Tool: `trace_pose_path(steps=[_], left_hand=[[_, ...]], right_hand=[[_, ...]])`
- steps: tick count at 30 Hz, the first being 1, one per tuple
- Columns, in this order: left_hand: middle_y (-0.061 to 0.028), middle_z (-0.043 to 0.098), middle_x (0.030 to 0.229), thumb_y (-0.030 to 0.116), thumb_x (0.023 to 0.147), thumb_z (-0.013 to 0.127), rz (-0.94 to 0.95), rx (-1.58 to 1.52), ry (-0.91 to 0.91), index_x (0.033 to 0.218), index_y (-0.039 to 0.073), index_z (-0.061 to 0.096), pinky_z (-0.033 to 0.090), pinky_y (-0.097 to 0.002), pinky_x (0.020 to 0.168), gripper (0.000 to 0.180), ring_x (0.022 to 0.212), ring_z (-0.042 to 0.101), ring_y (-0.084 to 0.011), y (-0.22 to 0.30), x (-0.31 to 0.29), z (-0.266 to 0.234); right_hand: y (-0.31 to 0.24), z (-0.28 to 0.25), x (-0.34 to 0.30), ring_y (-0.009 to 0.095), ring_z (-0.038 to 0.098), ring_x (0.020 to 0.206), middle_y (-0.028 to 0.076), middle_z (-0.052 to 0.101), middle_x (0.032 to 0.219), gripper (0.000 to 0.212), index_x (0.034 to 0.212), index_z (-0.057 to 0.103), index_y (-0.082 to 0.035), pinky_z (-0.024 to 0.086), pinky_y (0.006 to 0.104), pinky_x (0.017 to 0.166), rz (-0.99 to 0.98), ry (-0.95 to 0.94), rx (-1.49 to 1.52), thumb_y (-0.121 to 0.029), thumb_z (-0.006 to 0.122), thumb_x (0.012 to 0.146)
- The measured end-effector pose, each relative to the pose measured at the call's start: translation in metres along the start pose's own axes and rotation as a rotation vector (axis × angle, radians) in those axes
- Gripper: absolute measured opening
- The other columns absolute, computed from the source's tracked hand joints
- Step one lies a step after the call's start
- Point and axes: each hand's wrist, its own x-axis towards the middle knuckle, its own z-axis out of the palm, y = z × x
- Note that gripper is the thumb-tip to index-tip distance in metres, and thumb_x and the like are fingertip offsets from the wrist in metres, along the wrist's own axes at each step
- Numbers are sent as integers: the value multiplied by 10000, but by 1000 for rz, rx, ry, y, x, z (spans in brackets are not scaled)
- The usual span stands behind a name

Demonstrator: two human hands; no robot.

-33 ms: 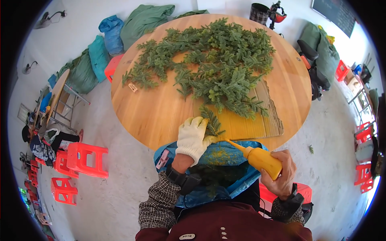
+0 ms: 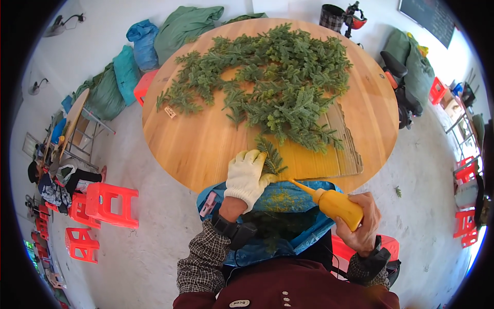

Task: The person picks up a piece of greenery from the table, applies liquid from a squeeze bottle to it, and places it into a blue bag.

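My left hand [image 2: 247,177], in a white knit glove, is closed on a small green artificial fir sprig [image 2: 272,157] at the table's near edge. In my bare right hand [image 2: 363,221] is a yellow squeeze bottle [image 2: 339,206], tilted with its long thin nozzle pointing up and left. The nozzle tip is just below the sprig, apart from it. Under both hands a blue plastic bag [image 2: 303,239] hangs open at the table edge, with yellow specks on its upper part and dark green pieces inside. A pink clip [image 2: 208,204] sits on the bag's left rim.
A large pile of fir sprigs [image 2: 293,77] covers the far part of the round wooden table [image 2: 175,149]. Yellow-stained cardboard [image 2: 319,159] lies under its near side. Red stools [image 2: 116,206] stand at left, stuffed green sacks [image 2: 105,92] along the wall, and a scooter seat [image 2: 395,64] at right.
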Motion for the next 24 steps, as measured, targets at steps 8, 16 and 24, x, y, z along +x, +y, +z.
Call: trace_pose_path(steps=[8, 16, 24], left_hand=[[-86, 597, 1115, 280, 743, 716, 28, 1, 20, 1101, 56, 637, 434, -431, 891, 430, 1067, 527, -312, -2, 1, 0], [-65, 610, 1004, 255, 762, 705, 78, -7, 108, 1024, 85, 662, 439, -420, 831, 315, 975, 552, -293, -10, -5, 7], [-68, 617, 898, 200, 749, 700, 374, -139, -27, 908, 98, 657, 443, -401, 779, 193, 913, 579, -269, 11, -51, -33]], right_hand=[[0, 6, 5, 312, 596, 658, 163, 559, 806, 486, 1060, 523, -35, 490, 373, 593, -8, 30, 26, -88, 754, 636], [4, -6, -7, 274, 589, 681, 155, 562, 824, 458, 1052, 519, -25, 482, 350, 617, 8, -20, 72, -71, 718, 642], [18, -16, -4, 267, 595, 690, 145, 563, 802, 455, 1051, 522, -24, 478, 338, 631, 78, 168, 63, -95, 730, 653]])
